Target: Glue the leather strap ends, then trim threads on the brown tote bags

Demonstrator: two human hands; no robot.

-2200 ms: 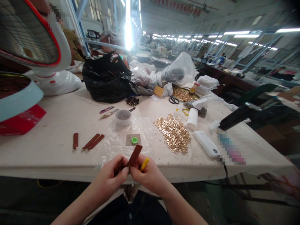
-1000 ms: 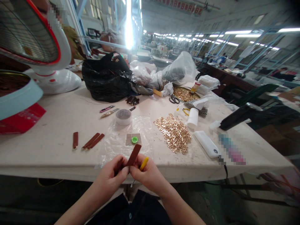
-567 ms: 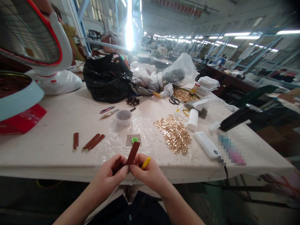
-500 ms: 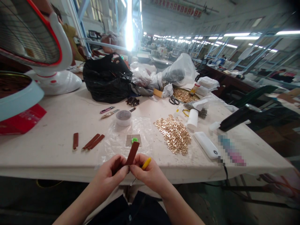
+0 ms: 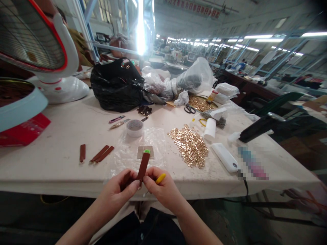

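Note:
My left hand (image 5: 127, 185) is closed on a brown leather strap (image 5: 143, 165) that points up and away from me. Another brown piece (image 5: 126, 179) is tucked in the same palm. A small metal ring (image 5: 139, 186) shows at the strap's lower end, beside my left thumb. My right hand (image 5: 160, 185) grips a thin tool with a yellow handle (image 5: 160, 178), and its fingers touch the strap's side. What kind of tool it is I cannot tell. Beyond the strap's tip, a green blob (image 5: 146, 151) sits on a grey square plate (image 5: 151, 152) over a clear plastic sheet (image 5: 122, 158).
Several finished-looking brown straps (image 5: 102, 153) lie at left. Gold metal rings (image 5: 190, 148) are heaped right of centre, near a white power bank (image 5: 224, 158). A tape roll (image 5: 134, 128), scissors (image 5: 189, 109), black bag (image 5: 116, 85) and fan (image 5: 58, 90) stand farther back.
My right fingers have shifted slightly away from the strap's lower end, where the metal ring now shows. The strap has tilted a little more upright.

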